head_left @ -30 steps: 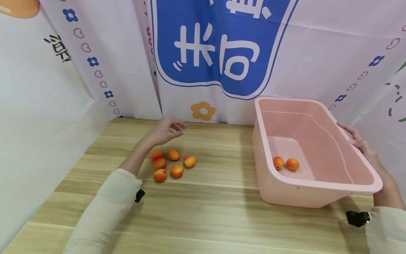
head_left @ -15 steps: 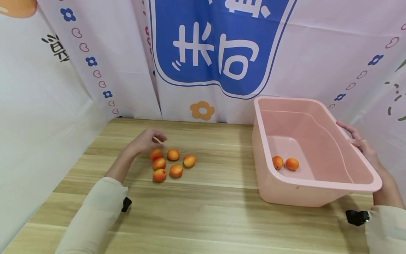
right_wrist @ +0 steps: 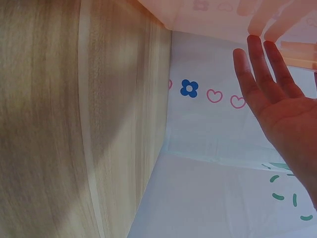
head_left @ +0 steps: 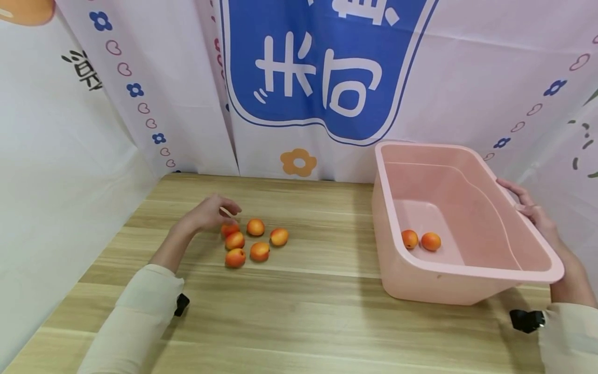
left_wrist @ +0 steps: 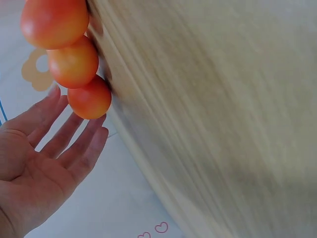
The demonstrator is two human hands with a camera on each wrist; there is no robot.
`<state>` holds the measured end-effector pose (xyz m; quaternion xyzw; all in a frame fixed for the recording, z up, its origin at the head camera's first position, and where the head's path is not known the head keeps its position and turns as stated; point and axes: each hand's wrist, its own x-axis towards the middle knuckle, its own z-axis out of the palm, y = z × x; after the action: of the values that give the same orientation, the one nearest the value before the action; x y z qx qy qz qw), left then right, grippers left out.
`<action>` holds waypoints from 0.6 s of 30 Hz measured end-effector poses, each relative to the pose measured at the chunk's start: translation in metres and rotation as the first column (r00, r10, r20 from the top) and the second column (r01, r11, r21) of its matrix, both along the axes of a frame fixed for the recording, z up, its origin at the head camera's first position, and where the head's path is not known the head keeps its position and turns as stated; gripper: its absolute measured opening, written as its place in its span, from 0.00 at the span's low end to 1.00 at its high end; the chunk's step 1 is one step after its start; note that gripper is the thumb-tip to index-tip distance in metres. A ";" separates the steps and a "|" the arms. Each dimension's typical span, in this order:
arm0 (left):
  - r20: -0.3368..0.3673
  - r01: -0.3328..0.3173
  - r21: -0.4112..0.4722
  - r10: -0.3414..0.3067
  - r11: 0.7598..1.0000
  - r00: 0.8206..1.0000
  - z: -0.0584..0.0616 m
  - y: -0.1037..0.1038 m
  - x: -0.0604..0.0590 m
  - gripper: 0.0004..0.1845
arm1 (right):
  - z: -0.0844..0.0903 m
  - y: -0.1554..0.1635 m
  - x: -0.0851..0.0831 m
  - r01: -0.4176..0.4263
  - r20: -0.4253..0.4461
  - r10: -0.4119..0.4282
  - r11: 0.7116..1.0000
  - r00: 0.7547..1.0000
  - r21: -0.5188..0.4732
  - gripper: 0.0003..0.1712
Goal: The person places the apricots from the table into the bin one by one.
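Several small orange-red fruits, apricot-like, lie grouped on the wooden table (head_left: 308,322). My left hand (head_left: 210,212) is over the far-left fruit (head_left: 230,230), partly covering it. In the left wrist view the left hand (left_wrist: 44,158) has its fingers spread around the nearest fruit (left_wrist: 90,99), thumb on one side, not closed on it. Two more fruits (left_wrist: 74,62) line up beyond it. At the right, my right hand (head_left: 537,215) rests against the outer side of the pink plastic bin (head_left: 462,268). The right wrist view shows this hand (right_wrist: 285,99) with straight fingers touching the bin's wall.
Inside the bin are two orange fruits (head_left: 430,241), near its left wall. A white printed cloth (head_left: 187,78) hangs along the table's back and sides. Bare wood (head_left: 331,234) lies between the loose fruits and the bin.
My left hand has moved left and down from behind the group to the far-left fruit. The right hand and the bin have stayed in place.
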<state>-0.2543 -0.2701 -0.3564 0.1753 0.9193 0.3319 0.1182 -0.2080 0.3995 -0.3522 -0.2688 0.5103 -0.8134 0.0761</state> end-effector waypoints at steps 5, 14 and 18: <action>0.017 -0.002 -0.004 0.002 1.000 1.000 0.000 -0.002 0.001 0.20 | 0.000 0.000 -0.001 -0.007 0.011 0.007 1.000 1.000 0.002 0.44; 0.035 -0.014 -0.017 0.015 1.000 0.999 -0.003 -0.007 0.002 0.20 | 0.001 -0.001 0.000 -0.005 0.011 0.005 1.000 1.000 0.005 0.44; 0.039 -0.004 -0.039 0.006 0.999 0.999 -0.004 -0.008 0.001 0.19 | 0.001 0.000 0.001 -0.007 0.009 0.007 1.000 1.000 0.023 0.45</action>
<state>-0.2534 -0.2777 -0.3603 0.1640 0.9235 0.3178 0.1386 -0.2069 0.3996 -0.3516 -0.2658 0.5182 -0.8085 0.0842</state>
